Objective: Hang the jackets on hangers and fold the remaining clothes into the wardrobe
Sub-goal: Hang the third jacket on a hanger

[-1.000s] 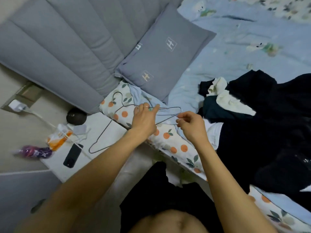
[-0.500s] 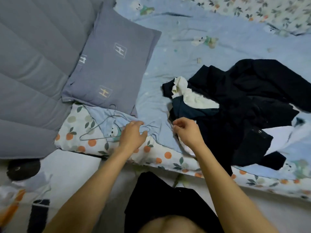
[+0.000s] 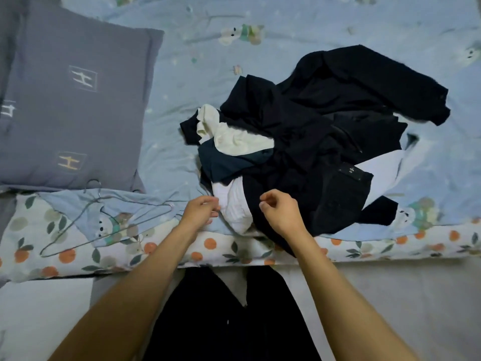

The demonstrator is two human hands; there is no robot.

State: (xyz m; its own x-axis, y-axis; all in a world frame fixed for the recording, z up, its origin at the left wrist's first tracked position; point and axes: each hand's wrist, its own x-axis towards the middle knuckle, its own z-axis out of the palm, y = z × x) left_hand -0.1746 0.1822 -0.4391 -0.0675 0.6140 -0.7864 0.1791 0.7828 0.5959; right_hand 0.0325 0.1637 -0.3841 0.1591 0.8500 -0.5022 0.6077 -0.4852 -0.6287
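Observation:
A heap of clothes lies on the blue bed sheet (image 3: pixel 197 61): a black jacket (image 3: pixel 351 87) at the back, a cream garment (image 3: pixel 229 134), a dark teal one (image 3: pixel 229 162), a white one (image 3: pixel 234 207) and a black piece with a small label (image 3: pixel 338 199). Thin wire hangers (image 3: pixel 109 220) lie on the bed's near left edge. My left hand (image 3: pixel 201 212) hovers just left of the white garment, fingers loosely curled and holding nothing. My right hand (image 3: pixel 279 212) is over the black cloth at the heap's near edge, fingers also loosely curled and empty.
A grey pillow (image 3: pixel 73 105) lies at the left, behind the hangers. The bed's near edge shows an orange-and-leaf print (image 3: pixel 234 246). Pale floor (image 3: pixel 390 295) runs below it, where I stand in dark trousers.
The hangers left my hands and now lie on the bed. Both hands moved right to the clothes heap, and my view swung right away from the bedside table.

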